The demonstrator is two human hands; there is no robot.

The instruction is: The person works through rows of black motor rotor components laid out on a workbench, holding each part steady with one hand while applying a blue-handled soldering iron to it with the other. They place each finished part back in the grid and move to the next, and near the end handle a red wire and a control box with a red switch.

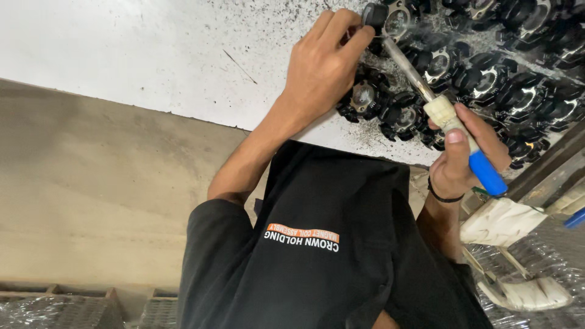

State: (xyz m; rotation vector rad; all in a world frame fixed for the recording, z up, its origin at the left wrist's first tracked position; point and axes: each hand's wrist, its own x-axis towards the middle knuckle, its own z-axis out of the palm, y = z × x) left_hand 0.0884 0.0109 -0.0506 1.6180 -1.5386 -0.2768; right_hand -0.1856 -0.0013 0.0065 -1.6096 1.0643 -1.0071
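Overhead, seen upside down from the head camera: a person in a black short-sleeved shirt bends over a white worktable (pixel 122 55).
Surroundings: rows of black coil parts (pixel 487 79) with shiny metal centres crowd the table's far right area; dark specks and grit lie scattered on the white surface around them.
Near edge: a bare brown floor lies beside the table; a cloth-wrapped stand (pixel 506 222) with a second wrapped piece (pixel 530 293) sits by the right forearm, on crinkled clear plastic sheet.
Obstruction: the left hand covers most of the part it holds; the tool's shaft crosses over several parts in the rows.
Left hand (pixel 323 67): fingers curled together, pinching a small black coil part (pixel 375 13) at the top edge of the rows; palm faces down over the table.
Right hand (pixel 466 152): closed round a soldering iron (pixel 448 119), thumb pressed along the cream-taped collar; a black band circles the wrist.
Soldering iron: blue handle end, cream tape-wrapped middle, grey metal shaft slanting up-left; its tip meets the pinched part beside a metal ring.
Held part: black, small, mostly hidden; detail cannot be told.
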